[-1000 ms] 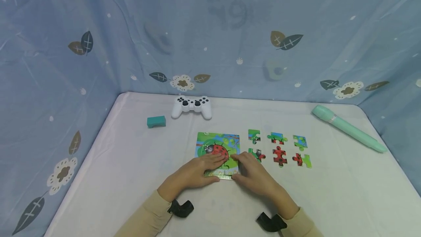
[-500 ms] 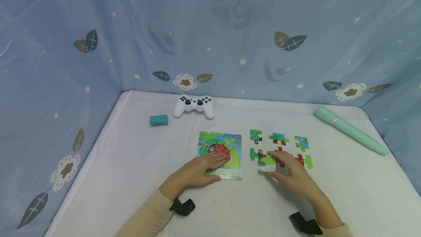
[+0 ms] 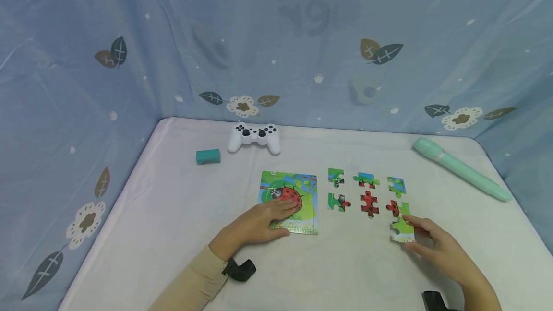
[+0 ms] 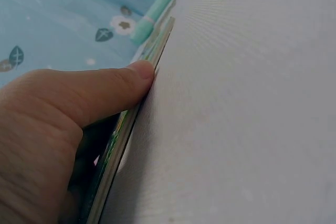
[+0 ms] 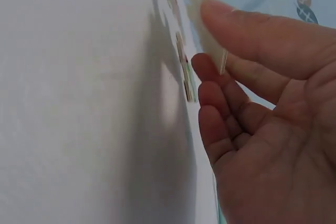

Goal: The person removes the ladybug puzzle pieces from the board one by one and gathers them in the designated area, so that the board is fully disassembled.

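My left hand lies over the ladybug jigsaw puzzle, its fingers stretched across the picture. In the left wrist view the thumb touches the near edge of the puzzle. Farther right, my right hand pinches a green jigsaw piece between thumb and fingers. That piece is held just above the cloth, below the red and green piece at the right end of the lower row; in the right wrist view the held piece is seen nearly edge-on.
Loose jigsaw pieces lie in two rows, among them a red one and a blue-green one. Behind are a white game controller, a teal block and a mint-green microphone-shaped object. A blue curtain borders the white table.
My right hand has left the puzzle's right edge and moved right with a green piece, past the loose pieces to the end of their lower row. The left hand has stayed on the puzzle.
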Demonstrator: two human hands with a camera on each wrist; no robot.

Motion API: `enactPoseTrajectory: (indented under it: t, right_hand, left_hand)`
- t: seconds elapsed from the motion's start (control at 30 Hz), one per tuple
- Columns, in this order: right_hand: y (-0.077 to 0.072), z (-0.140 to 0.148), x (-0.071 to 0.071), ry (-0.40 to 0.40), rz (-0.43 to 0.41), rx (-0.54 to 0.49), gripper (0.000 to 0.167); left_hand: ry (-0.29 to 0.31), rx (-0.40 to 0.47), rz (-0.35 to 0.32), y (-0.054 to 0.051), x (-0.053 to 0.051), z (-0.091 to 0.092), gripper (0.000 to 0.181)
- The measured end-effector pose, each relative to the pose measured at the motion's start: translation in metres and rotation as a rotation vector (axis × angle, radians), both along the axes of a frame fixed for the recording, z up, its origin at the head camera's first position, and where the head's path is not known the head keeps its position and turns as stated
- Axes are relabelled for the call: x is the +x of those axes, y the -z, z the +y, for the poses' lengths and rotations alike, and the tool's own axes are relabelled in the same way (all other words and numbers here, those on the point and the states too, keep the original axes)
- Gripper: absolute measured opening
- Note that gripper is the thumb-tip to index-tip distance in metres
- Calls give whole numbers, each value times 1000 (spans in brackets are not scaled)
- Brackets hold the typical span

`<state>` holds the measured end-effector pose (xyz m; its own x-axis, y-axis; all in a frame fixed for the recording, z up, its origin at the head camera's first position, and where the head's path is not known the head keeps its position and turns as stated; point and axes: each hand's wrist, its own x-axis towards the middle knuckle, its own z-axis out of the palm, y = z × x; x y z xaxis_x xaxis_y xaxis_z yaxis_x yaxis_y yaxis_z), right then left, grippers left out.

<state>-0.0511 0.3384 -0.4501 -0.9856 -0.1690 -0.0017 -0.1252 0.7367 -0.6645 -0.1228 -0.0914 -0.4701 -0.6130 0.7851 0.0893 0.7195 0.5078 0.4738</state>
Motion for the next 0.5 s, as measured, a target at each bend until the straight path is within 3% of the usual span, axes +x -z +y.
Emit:
enactPoseTrajectory:
  t: [0.27, 0.5]
  right_hand:
    - [9, 8, 4, -18, 9, -57, 56]
    - [16, 7, 2, -66, 120, -60, 55]
  left_hand:
    - [-20, 1, -5, 0, 1, 0, 62]
    - [-30, 18, -16, 1, 1, 0, 63]
